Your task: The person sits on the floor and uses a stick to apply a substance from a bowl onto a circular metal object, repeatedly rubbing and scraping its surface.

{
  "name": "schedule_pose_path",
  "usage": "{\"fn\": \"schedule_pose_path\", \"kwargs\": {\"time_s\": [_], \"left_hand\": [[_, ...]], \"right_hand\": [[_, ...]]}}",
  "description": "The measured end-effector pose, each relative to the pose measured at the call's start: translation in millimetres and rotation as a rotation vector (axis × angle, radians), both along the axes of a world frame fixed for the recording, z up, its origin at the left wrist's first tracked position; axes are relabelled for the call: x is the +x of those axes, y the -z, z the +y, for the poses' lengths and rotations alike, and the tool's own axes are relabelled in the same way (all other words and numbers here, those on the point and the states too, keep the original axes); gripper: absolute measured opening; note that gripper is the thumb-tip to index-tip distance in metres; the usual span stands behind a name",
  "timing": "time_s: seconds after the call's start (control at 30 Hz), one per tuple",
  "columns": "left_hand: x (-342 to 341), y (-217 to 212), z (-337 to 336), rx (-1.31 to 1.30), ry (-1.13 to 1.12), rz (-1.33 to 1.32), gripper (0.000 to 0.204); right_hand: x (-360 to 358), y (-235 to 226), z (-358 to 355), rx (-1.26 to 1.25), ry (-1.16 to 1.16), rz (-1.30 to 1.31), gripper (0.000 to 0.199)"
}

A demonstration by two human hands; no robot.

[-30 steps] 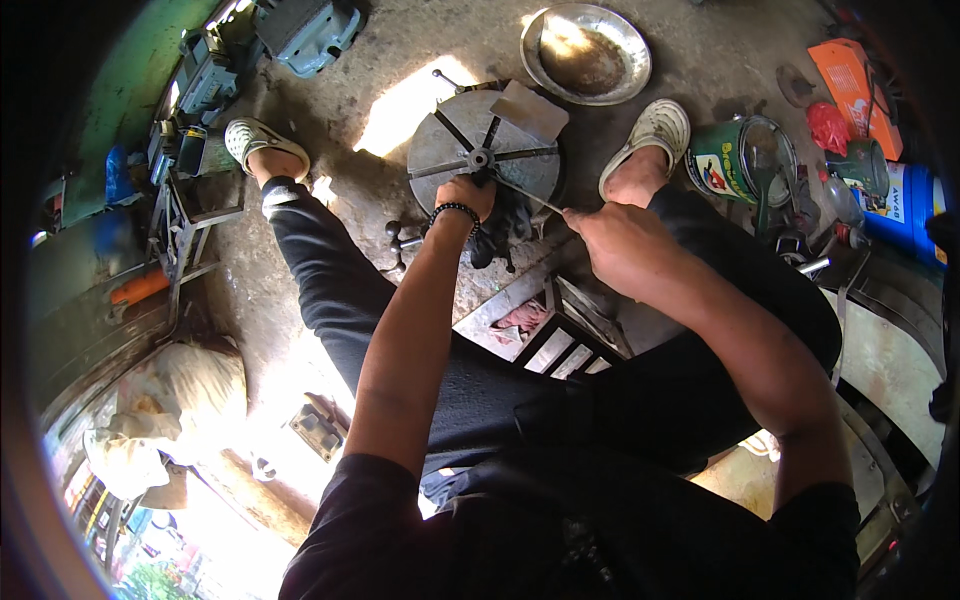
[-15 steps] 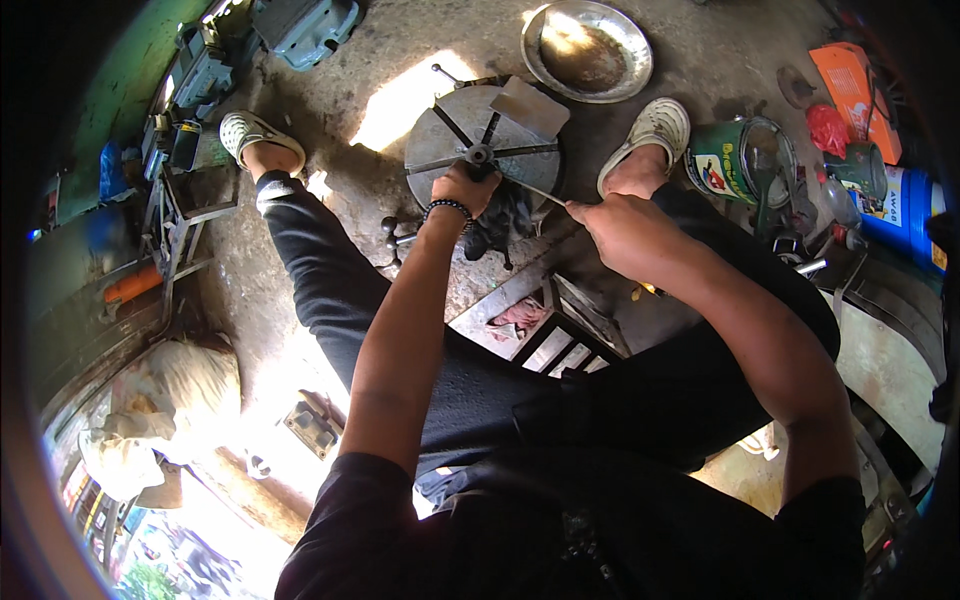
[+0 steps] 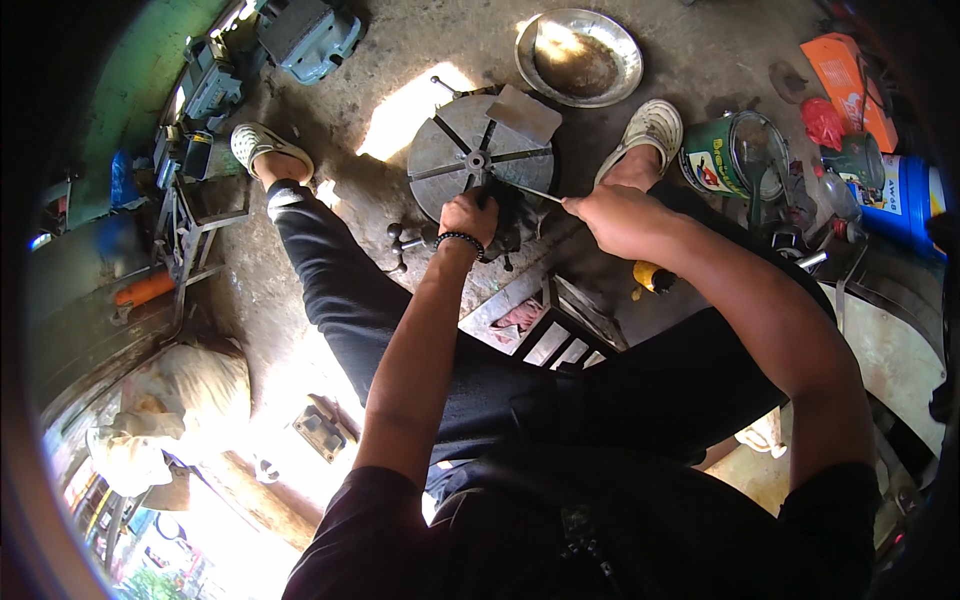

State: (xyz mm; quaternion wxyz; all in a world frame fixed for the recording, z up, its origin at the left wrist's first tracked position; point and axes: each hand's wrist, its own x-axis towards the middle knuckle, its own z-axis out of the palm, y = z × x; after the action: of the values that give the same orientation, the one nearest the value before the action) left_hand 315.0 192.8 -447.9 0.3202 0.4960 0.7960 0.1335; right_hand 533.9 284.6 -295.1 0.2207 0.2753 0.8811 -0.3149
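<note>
Two bare hands work over a round grey metal plate with radial slots (image 3: 480,160), which lies flat on the concrete floor (image 3: 330,290) between the person's feet, far of the knees. Left hand (image 3: 468,215), fingers curled, presses on the plate's near rim, likely to steady it. Right hand (image 3: 612,218) is closed around a thin metal rod (image 3: 535,193) whose tip points toward the plate's hub. A shallow steel bowl (image 3: 580,58) sits farther off, a green tin can (image 3: 722,158) to the right.

I see a grey slotted metal disc (image 3: 480,160); at its one o'clock a silvery bowl (image 3: 580,55), at three a green tin (image 3: 722,158), beyond it a blue drum (image 3: 905,200).
</note>
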Motion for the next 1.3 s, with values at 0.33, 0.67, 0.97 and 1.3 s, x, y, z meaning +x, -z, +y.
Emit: {"fn": "schedule_pose_path", "kwargs": {"time_s": [0.33, 0.67, 0.97, 1.3], "left_hand": [[14.7, -1.8, -2.6, -0.099, 0.044, -0.011, 0.038], [39.4, -5.8, -40.3, -0.207, 0.166, -0.118, 0.041], [30.8, -31.6, -26.4, 0.181, -0.063, -0.167, 0.04], [3.2, -30.1, -1.2, 0.107, -0.032, 0.05, 0.037]], "right_hand": [[-4.9, -14.9, 9.7, 0.034, -0.117, -0.084, 0.017], [28.3, -39.7, -18.5, 0.018, -0.087, -0.182, 0.015], [38.1, -65.8, -31.8, 0.133, 0.172, -0.034, 0.039], [23.1, -54.4, -32.2, 0.167, 0.129, 0.111, 0.039]]}}
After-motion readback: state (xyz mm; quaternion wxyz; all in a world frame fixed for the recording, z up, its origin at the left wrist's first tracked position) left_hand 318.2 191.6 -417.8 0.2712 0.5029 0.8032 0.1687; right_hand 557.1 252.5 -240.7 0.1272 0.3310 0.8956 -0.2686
